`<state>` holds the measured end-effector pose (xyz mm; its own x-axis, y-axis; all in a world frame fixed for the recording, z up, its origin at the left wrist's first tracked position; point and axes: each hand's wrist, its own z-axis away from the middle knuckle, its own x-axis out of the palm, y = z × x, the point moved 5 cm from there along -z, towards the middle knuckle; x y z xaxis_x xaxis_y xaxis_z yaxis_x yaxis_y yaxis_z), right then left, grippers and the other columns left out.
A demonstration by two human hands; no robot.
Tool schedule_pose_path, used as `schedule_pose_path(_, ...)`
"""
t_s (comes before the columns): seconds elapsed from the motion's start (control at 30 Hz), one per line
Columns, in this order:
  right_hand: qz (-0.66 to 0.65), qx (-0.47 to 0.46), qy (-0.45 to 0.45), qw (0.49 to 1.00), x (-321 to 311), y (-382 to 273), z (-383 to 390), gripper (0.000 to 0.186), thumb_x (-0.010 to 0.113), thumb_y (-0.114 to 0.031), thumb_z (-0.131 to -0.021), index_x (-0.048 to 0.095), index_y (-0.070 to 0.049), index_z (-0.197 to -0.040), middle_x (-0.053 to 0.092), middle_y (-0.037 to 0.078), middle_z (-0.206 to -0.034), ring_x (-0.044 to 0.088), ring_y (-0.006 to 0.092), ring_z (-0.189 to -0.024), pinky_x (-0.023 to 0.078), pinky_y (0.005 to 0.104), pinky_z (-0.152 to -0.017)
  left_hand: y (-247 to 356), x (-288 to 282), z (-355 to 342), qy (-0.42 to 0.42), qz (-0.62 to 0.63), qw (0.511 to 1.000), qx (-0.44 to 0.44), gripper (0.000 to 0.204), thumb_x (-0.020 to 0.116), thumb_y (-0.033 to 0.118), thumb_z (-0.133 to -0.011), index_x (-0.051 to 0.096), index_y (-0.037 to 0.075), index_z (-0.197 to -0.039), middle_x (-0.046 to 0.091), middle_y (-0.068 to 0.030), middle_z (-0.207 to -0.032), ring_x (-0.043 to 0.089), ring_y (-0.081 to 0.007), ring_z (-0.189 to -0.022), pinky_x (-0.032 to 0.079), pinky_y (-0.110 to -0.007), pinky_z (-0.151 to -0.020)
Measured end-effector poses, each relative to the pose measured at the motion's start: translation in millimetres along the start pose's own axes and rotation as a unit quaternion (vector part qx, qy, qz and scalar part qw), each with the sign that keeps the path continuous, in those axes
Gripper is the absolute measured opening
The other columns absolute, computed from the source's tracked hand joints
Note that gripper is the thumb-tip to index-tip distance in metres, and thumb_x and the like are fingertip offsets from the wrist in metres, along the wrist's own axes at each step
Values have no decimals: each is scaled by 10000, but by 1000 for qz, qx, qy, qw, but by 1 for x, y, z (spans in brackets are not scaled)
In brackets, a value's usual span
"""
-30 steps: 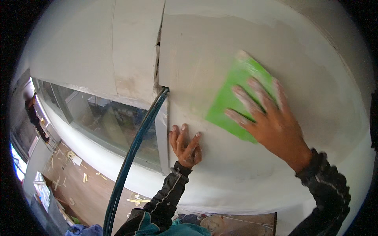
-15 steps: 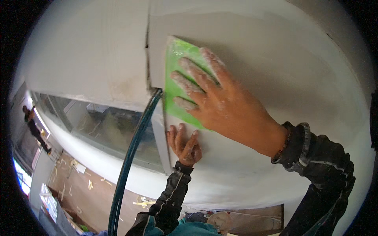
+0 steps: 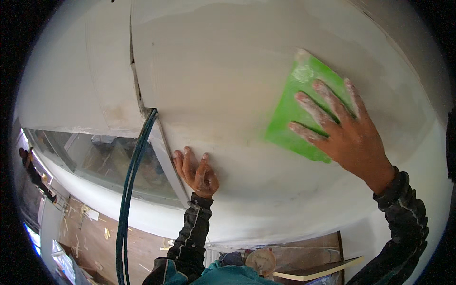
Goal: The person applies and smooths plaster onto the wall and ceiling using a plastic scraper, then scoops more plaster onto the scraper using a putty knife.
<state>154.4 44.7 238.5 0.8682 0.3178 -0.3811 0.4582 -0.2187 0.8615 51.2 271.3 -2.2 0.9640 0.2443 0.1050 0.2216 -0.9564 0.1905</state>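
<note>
My right hand [image 3: 349, 135] presses a green sanding sheet [image 3: 304, 121] flat against the white plastered surface [image 3: 223, 90]. Its fingers are spread over the sheet and coated in white dust, and the thumb is hidden. One corner of the sheet carries a whitish smear. My left hand [image 3: 197, 173] rests its fingertips on the same surface, beside the edge of a window recess. Those fingers are apart and slightly bent, with nothing visible in them.
Dark blue-green cables [image 3: 130, 190] hang from a gap by the recess, left of my left arm. Behind them is a glazed window [image 3: 109, 156]. Far left, another person [image 3: 33, 173] stands raised. Scraps lie on the brown floor [image 3: 102, 237]; a yellowish board [image 3: 318, 270] shows below.
My right hand has slid the green sheet to the right, away from the gap and cables. The view has shifted too; my left hand stays by the recess edge.
</note>
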Motion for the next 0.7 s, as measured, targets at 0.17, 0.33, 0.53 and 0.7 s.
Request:
schedule_pose_path(0.17,49,8,-42,998,14,23,56,425,556,-286,-873,557,-353,-1293,386,56,-1500,335,331,-1399,239,614,-1152,2,-4,-5,-7,-3,1000,5,318,439,217,-950,660,129,-1161,452,-230,-1429,307,-471,-1389,225,-643,-1122)
schedule_pose_path(0.33,103,28,-113,988,13,38,94,457,533,-277,-879,532,-369,-1327,352,58,-1527,297,332,-1424,224,634,-1147,0,-3,-4,-9,-9,1000,1,331,430,195,-942,655,124,-1174,448,-234,-1430,306,-470,-1389,218,-647,-1123)
schedule_pose_path(0.53,16,42,2,999,1,5,37,452,523,-299,-882,531,-377,-1327,363,35,-1528,335,330,-1401,251,631,-1135,0,-5,-4,-18,3,1000,-8,343,420,170,-939,651,104,-1184,434,-237,-1441,304,-479,-1385,225,-649,-1118)
schedule_pose_path(0.7,-23,-30,98,994,28,-10,-12,501,524,-342,-873,474,-409,-1367,362,3,-1528,330,305,-1402,276,629,-1123,1,2,1,-19,0,1000,4,324,435,200,-965,652,116,-1190,435,-239,-1440,297,-495,-1385,224,-647,-1118)
